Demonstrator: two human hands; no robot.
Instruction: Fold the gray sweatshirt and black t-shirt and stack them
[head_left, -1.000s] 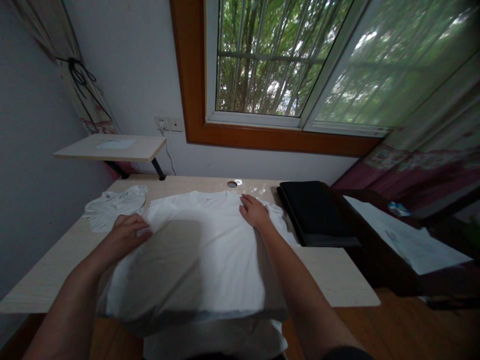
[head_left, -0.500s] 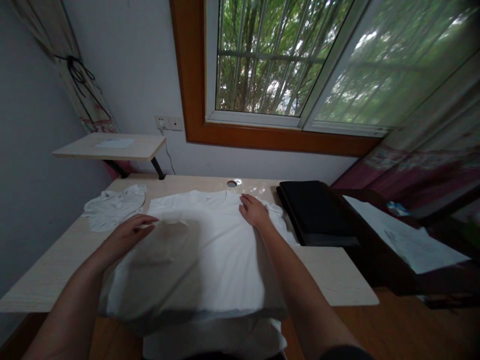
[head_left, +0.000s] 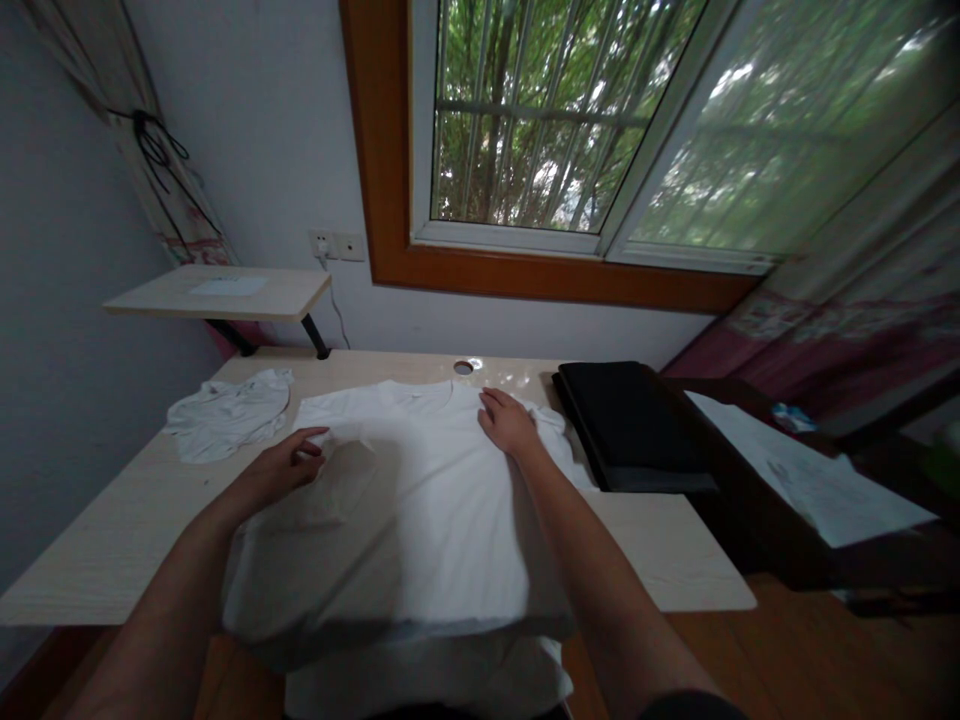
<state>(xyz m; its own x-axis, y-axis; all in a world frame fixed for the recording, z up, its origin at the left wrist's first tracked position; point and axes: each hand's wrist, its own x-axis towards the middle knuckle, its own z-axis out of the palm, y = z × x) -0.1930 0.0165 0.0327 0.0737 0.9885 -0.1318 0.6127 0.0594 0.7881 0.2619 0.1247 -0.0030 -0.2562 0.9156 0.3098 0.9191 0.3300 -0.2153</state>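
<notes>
A white T-shirt (head_left: pixel 450 500) lies spread on the wooden desk, its collar toward the wall and its lower part hanging over the front edge. My left hand (head_left: pixel 289 468) is at the shirt's left side by the sleeve, with its fingers slightly bent and apart. A loose bulge of cloth rises just right of those fingertips. Near the right shoulder, my right hand (head_left: pixel 511 424) rests on the shirt with its fingers stretched out. The right sleeve shows partly beyond that hand.
A crumpled white cloth (head_left: pixel 229 415) lies at the desk's left. Black folders (head_left: pixel 634 420) sit at the right, beside a darker surface with a white sheet (head_left: pixel 810 475). A raised shelf (head_left: pixel 285 290) stands at the back left. The desk (head_left: pixel 97 555) has a round cable hole (head_left: pixel 463 368).
My left hand has moved a little to the right over the shirt, its fingers bending more. The cloth on that side has shifted inward. My right hand has stayed in place.
</notes>
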